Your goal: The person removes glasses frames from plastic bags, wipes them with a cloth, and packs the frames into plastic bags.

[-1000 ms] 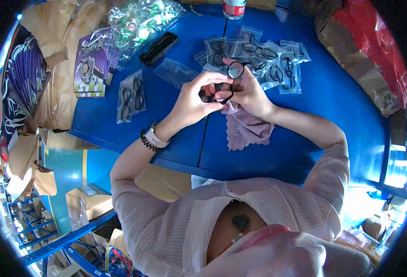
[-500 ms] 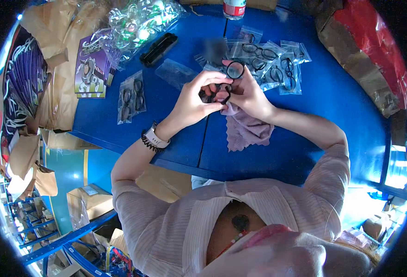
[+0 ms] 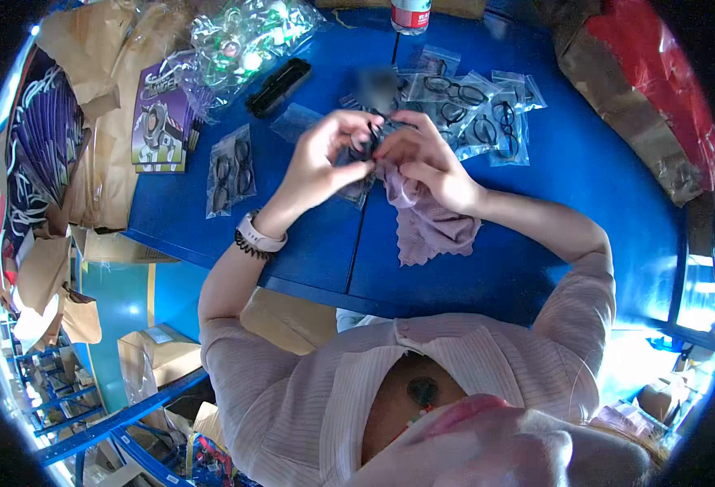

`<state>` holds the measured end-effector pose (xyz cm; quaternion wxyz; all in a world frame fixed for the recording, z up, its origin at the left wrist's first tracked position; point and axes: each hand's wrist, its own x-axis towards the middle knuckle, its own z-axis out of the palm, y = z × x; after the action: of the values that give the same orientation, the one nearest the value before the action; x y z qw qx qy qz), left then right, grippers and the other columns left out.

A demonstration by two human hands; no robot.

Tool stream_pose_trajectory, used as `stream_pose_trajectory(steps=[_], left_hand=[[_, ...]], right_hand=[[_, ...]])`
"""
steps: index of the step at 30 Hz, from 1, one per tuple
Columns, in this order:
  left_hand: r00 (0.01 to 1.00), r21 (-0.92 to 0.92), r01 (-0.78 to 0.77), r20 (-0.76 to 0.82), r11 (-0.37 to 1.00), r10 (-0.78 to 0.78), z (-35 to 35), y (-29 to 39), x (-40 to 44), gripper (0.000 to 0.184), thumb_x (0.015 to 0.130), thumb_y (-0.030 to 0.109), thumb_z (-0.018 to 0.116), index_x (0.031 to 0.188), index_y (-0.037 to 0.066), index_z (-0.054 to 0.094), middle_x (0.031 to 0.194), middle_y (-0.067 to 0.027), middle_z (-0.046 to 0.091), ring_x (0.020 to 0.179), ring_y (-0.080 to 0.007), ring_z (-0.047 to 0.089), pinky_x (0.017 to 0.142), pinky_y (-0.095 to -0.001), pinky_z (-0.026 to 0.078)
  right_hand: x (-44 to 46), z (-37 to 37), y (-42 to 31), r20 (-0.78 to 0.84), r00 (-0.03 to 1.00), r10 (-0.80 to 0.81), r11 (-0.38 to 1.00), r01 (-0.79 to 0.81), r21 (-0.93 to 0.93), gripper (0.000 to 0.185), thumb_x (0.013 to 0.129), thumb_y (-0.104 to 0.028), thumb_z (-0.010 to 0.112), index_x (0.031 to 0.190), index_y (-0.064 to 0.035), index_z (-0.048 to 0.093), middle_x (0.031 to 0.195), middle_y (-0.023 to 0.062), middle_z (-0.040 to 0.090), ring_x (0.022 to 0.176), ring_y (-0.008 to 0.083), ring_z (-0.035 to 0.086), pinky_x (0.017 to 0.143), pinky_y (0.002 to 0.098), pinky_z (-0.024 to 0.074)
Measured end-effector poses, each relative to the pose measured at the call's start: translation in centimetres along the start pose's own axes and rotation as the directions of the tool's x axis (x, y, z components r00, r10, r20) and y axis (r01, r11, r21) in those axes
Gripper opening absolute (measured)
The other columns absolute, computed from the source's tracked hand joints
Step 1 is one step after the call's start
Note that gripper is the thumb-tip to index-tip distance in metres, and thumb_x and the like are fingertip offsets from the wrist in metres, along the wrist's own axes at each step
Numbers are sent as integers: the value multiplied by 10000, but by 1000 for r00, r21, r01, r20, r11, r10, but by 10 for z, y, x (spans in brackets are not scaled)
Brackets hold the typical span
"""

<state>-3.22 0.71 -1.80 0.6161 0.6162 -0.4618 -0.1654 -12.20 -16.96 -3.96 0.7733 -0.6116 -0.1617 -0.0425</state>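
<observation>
Black round-framed glasses (image 3: 361, 148) are held between my two hands above the blue table (image 3: 309, 247). My left hand (image 3: 318, 161) grips them from the left, fingers curled and thumb beneath. From the other side, my right hand (image 3: 439, 169) closes on a pink cloth (image 3: 435, 231), its fingers against the glasses. The cloth hangs below that hand with its zigzag edge on the table. Fingers partly hide the frame. Just beyond my hands lie several clear bags of black glasses (image 3: 459, 101).
Another bag of glasses (image 3: 231, 172) lies left, near a long black case (image 3: 279, 88). Purple printed booklets (image 3: 159, 122) and a clear plastic bag (image 3: 252, 40) are at the back left. A bottle (image 3: 410, 16) stands at the far edge. Brown paper (image 3: 617, 97) lines the right side.
My left hand has shifted left and the glasses have turned, dropping lower between my hands. My right fingers have curled in, bringing the cloth up toward the frame.
</observation>
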Motion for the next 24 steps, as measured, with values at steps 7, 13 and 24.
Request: stream_pose_trajectory(steps=[7, 13, 24], left_hand=[[998, -105, 62, 2, 993, -62, -12, 3, -1, 507, 676, -122, 560, 1149, 35, 468, 1125, -103, 547, 866, -140, 503, 766, -227, 434], [983, -9, 160, 94, 987, -158, 0, 1, -7, 456, 747, -100, 532, 1174, 31, 445, 1068, -100, 545, 855, -137, 504, 759, -222, 434], [992, 28, 121, 18, 992, -121, 6, 10, -3, 337, 894, -13, 490, 1220, 34, 420, 1056, -98, 533, 851, -124, 527, 758, -226, 444]], right_hand=[[12, -11, -3, -115, 974, 194, 896, -128, 426, 297, 949, -171, 445, 1208, -24, 438, 878, 121, 606, 710, 161, 571, 570, 219, 441], [11, -18, 3, -31, 965, 261, 873, -222, 435, 308, 967, -244, 441, 1131, 5, 518, 944, 120, 598, 798, 167, 588, 687, 273, 488], [5, -14, 3, -68, 980, 187, 979, -180, 93, 250, 976, -150, 419, 1125, 19, 527, 1006, 110, 605, 861, 136, 616, 761, 227, 506]])
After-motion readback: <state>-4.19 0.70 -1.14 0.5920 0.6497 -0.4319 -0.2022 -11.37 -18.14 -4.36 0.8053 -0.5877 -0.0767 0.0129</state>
